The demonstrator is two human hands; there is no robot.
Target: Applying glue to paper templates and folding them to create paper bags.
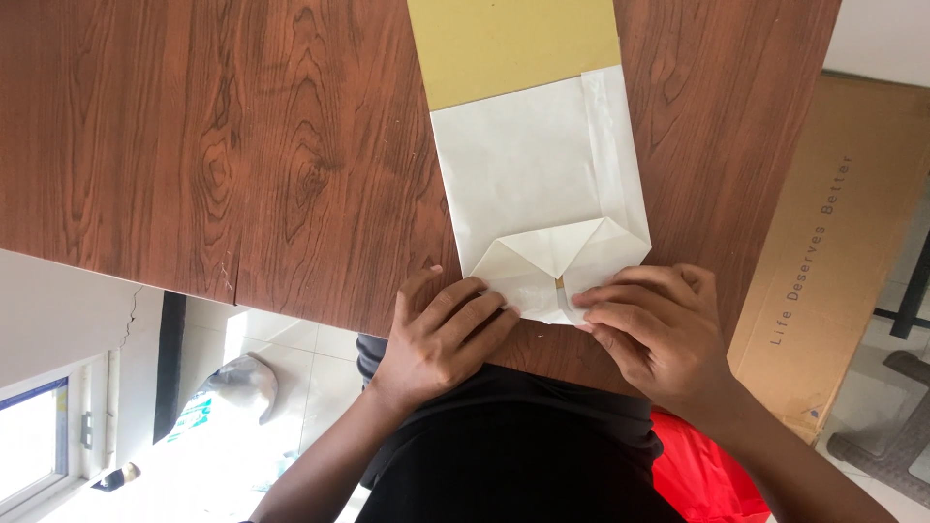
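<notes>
Near edge first: left hand (441,334) and right hand (659,334) both flat on the table (242,145), fingers pressing the near end of the paper (538,169). Neither grip is clamped on anything; fingers are loosely together and extended, pads bearing down, not pinching

Step in hand, as I read it: creasing the bottom fold. Two corner flaps are turned in and meet at a centre seam, forming a triangle with its point toward the person. Left fingertips (499,308) sit on the left flap, right fingertips (591,302) on the right flap, with a narrow gap at the seam between them where a sliver of the tan underlayer shows

Next move probably calls for even pressure run outward along each diagonal crease while the other hand pins the seam, so the flaps don't spring back or skew. The paper looks thin and will likely slide on the smooth wood if only one side is held

Further out: the white sheet runs away from the hands, long side fold visible along its right edge. Beyond it a tan sheet (513,44) sticks out from under the white one, reaching the frame edge

Off the table to the right: a cardboard box (833,252). Below the table edge: tiled floor (291,387)
</notes>
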